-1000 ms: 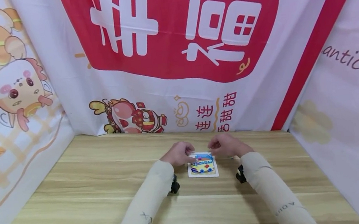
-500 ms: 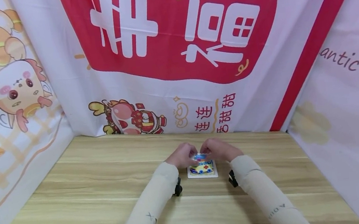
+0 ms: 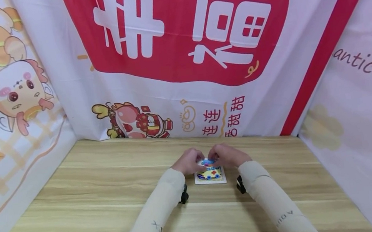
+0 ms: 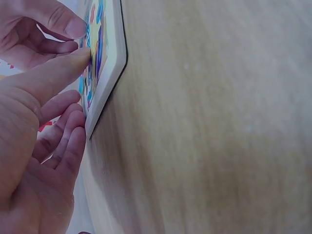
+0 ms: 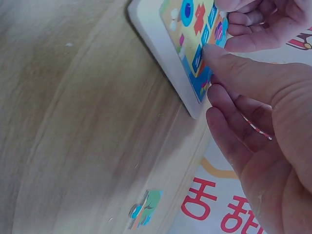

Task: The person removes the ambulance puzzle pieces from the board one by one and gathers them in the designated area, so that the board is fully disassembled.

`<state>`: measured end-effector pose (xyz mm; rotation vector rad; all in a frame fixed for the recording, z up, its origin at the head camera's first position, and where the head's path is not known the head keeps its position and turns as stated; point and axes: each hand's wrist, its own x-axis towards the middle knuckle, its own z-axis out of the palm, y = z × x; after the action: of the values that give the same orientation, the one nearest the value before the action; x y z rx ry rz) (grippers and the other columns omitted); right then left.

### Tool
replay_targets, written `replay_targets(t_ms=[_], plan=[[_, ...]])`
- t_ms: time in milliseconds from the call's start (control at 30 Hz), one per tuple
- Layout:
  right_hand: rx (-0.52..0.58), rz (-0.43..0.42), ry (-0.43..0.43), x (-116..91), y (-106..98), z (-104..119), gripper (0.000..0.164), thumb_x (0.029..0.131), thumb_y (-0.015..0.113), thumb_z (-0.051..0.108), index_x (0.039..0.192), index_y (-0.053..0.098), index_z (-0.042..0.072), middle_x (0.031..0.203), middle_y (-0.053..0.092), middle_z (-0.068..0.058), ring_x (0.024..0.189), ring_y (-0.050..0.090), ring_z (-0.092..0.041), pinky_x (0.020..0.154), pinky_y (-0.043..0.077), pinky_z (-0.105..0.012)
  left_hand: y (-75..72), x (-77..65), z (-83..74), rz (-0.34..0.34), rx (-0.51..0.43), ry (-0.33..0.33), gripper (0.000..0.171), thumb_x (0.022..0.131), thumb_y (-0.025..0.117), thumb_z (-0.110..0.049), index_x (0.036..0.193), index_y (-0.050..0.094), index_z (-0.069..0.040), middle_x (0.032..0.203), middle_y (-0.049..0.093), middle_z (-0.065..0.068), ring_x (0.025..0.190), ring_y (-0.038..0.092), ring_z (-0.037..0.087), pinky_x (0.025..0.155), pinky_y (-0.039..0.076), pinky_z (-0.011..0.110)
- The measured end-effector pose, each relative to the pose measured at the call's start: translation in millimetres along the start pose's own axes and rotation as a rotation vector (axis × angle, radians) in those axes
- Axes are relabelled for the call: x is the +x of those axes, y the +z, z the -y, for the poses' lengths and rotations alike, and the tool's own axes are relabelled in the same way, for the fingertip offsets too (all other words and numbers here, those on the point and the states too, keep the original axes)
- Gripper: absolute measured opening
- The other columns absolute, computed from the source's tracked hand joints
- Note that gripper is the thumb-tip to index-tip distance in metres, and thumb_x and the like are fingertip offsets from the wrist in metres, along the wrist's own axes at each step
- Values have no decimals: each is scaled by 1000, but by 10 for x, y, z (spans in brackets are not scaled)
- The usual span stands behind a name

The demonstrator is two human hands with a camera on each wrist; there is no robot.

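A small jigsaw puzzle [image 3: 210, 181] lies flat on the wooden table, its white-rimmed board showing a yellow ambulance. My left hand [image 3: 188, 162] and right hand [image 3: 227, 155] meet at its far edge, covering the top of the picture. In the left wrist view, the left thumb [image 4: 80, 57] is on the puzzle's face while the fingers curl at the board's edge. The right thumb [image 5: 217, 53] presses the picture too, with that hand's fingers bent against the far rim. Both hands hold the board between thumb and fingers.
A loose puzzle piece [image 5: 146, 208], green and blue, lies on the table [image 3: 120, 201] to the right of the board. Behind the table hangs a white and red printed cloth [image 3: 180, 66], with printed cloths at both sides. A black wrist camera [image 3: 183, 194] sits under each sleeve.
Both hands have moved inward, the right one leftward, until they nearly meet over the puzzle's far edge. Their thumbs have come down onto the picture. In the last half second they have barely moved.
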<state>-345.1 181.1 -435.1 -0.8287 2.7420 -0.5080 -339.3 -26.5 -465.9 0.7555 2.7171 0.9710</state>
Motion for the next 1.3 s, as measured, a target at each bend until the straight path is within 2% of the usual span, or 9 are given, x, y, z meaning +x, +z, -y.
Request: replay_targets(t_ms=[133, 400, 767, 1067, 1300], plan=[[22, 7, 24, 9, -20, -8, 18, 91, 84, 3, 108, 81, 11, 99, 77, 1, 92, 67, -14, 88, 60, -34, 0, 1, -7, -9, -17, -10, 37, 90, 89, -17, 120, 75, 1, 117, 73, 11, 107, 65, 22, 102, 57, 41], [115, -17, -8, 15, -10, -70, 16, 91, 83, 1, 105, 81, 8, 100, 78, -2, 91, 68, -13, 89, 61, -33, 25, 1, -11, -15, -51, -57, 39, 90, 88, -17, 123, 74, -1, 120, 73, 10, 111, 66, 23, 106, 56, 42], [130, -64, 1, 28, 43, -108, 17, 90, 83, -2, 103, 80, 9, 100, 78, -3, 94, 70, -15, 90, 62, -34, 34, -2, 1, -20, -50, -58, 39, 89, 89, -17, 121, 74, -1, 119, 73, 10, 109, 66, 21, 105, 56, 42], [126, -84, -14, 12, 66, -67, 13, 94, 78, -3, 102, 75, 7, 102, 76, -6, 94, 69, -15, 89, 62, -35, 30, 4, 3, -24, -61, -73, 37, 89, 89, -17, 120, 75, -2, 120, 74, 10, 112, 66, 22, 106, 56, 42], [137, -129, 36, -24, 80, -83, 11, 101, 71, 0, 99, 75, 10, 98, 74, -3, 91, 66, -12, 88, 60, -34, 48, 18, 25, -30, -59, -64, 38, 88, 90, -17, 120, 75, -2, 118, 74, 9, 110, 66, 22, 105, 56, 42]])
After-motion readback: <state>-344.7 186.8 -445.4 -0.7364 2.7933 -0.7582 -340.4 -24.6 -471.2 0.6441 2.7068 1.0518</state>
